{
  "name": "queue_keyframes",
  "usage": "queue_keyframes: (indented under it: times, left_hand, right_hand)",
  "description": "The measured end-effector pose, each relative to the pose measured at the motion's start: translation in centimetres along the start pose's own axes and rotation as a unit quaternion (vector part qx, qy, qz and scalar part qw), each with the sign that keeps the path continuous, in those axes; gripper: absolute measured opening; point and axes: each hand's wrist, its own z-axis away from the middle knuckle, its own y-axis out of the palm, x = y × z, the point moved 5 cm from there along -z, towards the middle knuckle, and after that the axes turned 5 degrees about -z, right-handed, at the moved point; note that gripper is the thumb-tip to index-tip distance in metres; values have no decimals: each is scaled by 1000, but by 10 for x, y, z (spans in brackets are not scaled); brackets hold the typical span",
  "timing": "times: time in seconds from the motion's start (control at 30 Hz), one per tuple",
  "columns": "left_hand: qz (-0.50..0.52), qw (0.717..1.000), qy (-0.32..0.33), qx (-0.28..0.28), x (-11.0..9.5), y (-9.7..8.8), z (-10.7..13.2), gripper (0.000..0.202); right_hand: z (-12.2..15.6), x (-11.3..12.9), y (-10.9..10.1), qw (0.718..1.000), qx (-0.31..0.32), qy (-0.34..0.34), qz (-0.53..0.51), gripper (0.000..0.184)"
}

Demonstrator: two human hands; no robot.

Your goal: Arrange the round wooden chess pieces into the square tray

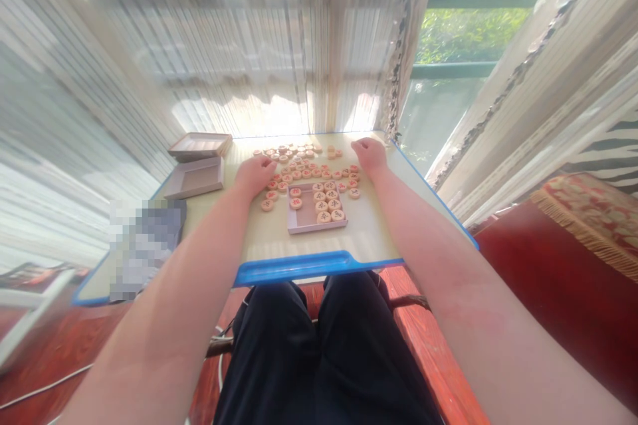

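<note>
Many round wooden chess pieces (302, 166) lie scattered on a cream table with a blue rim (299, 267). A small shallow tray (316, 212) near the table's middle holds several of these pieces. My left hand (255, 174) rests on the table at the left edge of the scattered pieces, fingers curled down over some of them. My right hand (367, 153) lies at the right side of the pile, fingers bent into a loose fist; what is under them is hidden.
Two flat open box halves (197, 166) lie at the table's far left. A pixelated object (144, 239) sits at the left front. Sheer curtains and a window stand behind the table. My dark-trousered legs are below, with a red wooden floor around.
</note>
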Motion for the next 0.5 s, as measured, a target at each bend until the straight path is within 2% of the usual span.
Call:
queue_keyframes:
  times: [0.33, 0.43, 0.5]
  left_hand:
    - [20, 1000, 4, 2, 0, 0, 0, 30]
    - [23, 1000, 9, 4, -1, 0, 1, 29]
    - [24, 1000, 13, 7, -1, 1, 1, 29]
  right_hand:
    - [1, 2, 2, 1000, 3, -7, 3, 27]
    - [2, 6, 4, 999, 3, -44, 17, 37]
    - [4, 13, 11, 995, 42, -88, 35, 34]
